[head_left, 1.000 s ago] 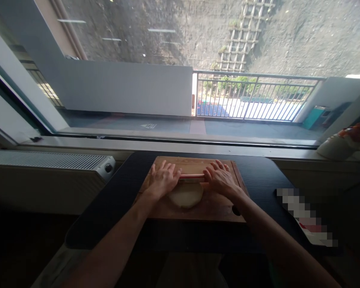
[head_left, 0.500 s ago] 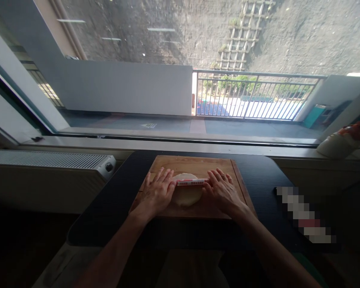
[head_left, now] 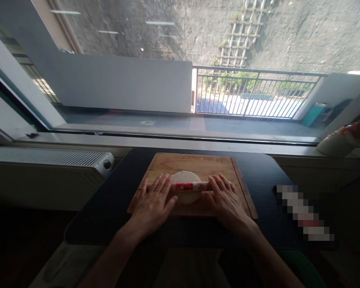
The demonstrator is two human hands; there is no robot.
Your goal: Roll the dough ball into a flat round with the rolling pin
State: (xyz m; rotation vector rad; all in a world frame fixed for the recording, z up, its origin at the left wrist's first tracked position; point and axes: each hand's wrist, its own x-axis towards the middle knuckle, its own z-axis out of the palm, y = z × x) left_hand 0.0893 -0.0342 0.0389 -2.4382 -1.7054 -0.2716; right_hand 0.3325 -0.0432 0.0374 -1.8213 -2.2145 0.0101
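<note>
A rolling pin [head_left: 184, 186] with a red and white label lies crosswise over a flat round of pale dough [head_left: 186, 176]. The dough rests on a wooden board [head_left: 194, 160]. My left hand [head_left: 152, 200] lies palm down over the pin's left end, fingers stretched and thumb apart. Over its right end my right hand [head_left: 224, 196] lies palm down too, fingers extended and slightly bent, thumb pointing inward. Both palms touch the pin without wrapping round it. Its ends are hidden beneath the hands.
The board sits on a dark table [head_left: 107, 212] below a large window. A white radiator [head_left: 47, 158] stands at left, near the table's edge. A blurred-out object [head_left: 306, 214] lies on the right side. A white and orange ornament [head_left: 342, 140] is on the sill [head_left: 167, 142].
The rolling pin has moved slightly toward me and turned, so a red part of its label now shows. Both hands moved with it, and the view shifted slightly.
</note>
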